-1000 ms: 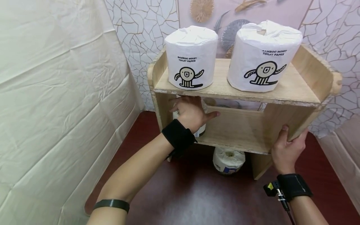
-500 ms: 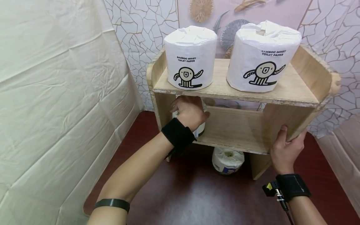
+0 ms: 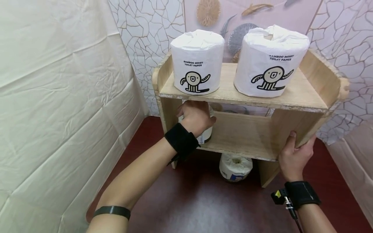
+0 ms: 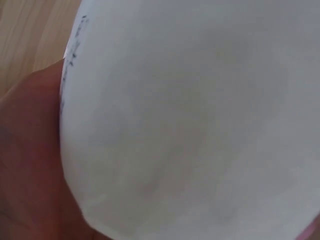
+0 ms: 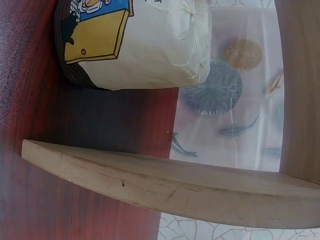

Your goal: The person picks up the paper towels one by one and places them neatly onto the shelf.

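Reaching into the middle level of a wooden shelf (image 3: pixel 247 129), my left hand (image 3: pixel 196 117) grips a white-wrapped toilet paper roll (image 3: pixel 207 133) near its left panel. The hand comes over the roll from above and covers most of it in the head view. In the left wrist view the white wrapper (image 4: pixel 190 110) fills the picture, with part of the hand (image 4: pixel 32 160) against its left side. My right hand (image 3: pixel 295 158) holds the front edge of the shelf's right panel, thumb on the inner face and fingers outside; it is out of sight in the right wrist view.
Two toilet paper rolls, a left one (image 3: pixel 186 53) and a right one (image 3: pixel 247 61), stand on the top level. Another roll (image 3: pixel 236 168) sits under the middle board on the dark red surface (image 3: pixel 201 207). Pale cloth (image 3: pixel 67 97) hangs at the left.
My left thumb, stretched out a second ago, has drawn in against the roll. The right hand keeps its hold on the panel. The shelf appears slightly lower and further left in view.
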